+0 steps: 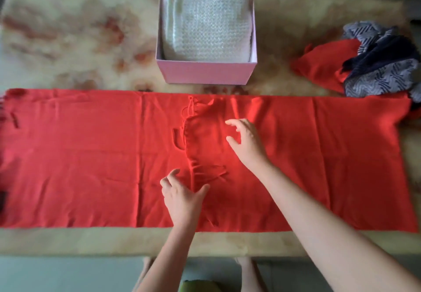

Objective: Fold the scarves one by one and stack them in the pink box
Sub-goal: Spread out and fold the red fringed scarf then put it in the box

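Observation:
A long red scarf (pixel 91 155) lies spread across the table, its right part folded over so that a fringed end runs down the middle. My left hand (pixel 182 196) hovers over the scarf near the front of that fringed edge, fingers loosely spread. My right hand (pixel 246 141) is over the folded layer further back, fingers relaxed and slightly curled, holding nothing. The pink box (pixel 205 73) stands behind the scarf with a folded white knitted scarf (pixel 205 23) inside.
At the back right lies a heap with another red scarf (pixel 323 64) and a grey and navy patterned scarf (pixel 382 68). The table (pixel 68 32) has a beige marbled top. Its front edge runs just below the scarf.

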`<action>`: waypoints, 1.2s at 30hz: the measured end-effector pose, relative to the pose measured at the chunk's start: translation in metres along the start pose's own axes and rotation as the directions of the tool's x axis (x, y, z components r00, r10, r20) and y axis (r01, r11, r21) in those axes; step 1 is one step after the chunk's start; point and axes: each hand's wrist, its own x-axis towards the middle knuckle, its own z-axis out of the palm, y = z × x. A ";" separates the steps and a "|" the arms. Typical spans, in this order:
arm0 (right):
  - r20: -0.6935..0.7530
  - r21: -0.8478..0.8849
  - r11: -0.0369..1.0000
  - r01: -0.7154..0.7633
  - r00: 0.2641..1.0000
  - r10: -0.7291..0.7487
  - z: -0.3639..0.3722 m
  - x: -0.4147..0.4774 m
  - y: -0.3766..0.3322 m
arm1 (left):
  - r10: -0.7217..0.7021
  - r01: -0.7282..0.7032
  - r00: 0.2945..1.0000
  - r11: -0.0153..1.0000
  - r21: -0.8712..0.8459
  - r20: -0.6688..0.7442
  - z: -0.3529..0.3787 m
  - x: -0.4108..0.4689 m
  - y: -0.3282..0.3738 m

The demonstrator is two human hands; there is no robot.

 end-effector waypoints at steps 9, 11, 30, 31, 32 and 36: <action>0.246 -0.158 0.987 0.028 0.969 0.012 0.025 0.095 -0.052 | 0.033 -0.042 0.998 0.986 0.159 0.057 0.002 -0.022 -0.031; 0.284 -0.229 0.970 0.077 0.959 -0.009 0.028 0.105 -0.058 | 0.040 -0.048 0.998 0.987 0.151 0.054 0.001 -0.023 -0.037; 0.226 -0.178 0.984 -0.022 0.972 0.063 0.023 0.113 -0.083 | -0.096 0.212 0.944 0.909 -0.358 0.316 -0.027 -0.030 -0.051; 0.224 -0.176 0.984 -0.014 0.973 0.054 0.023 0.113 -0.084 | -0.081 0.189 0.947 0.922 -0.337 0.310 -0.026 -0.029 -0.054; 0.225 -0.165 0.986 -0.010 0.973 0.047 0.023 0.112 -0.084 | -0.066 0.158 0.952 0.943 -0.292 0.299 -0.025 -0.028 -0.057; 0.270 -0.093 0.995 -0.030 0.961 0.054 0.022 0.110 -0.085 | -0.039 0.093 0.962 0.978 -0.189 0.270 -0.026 -0.023 -0.061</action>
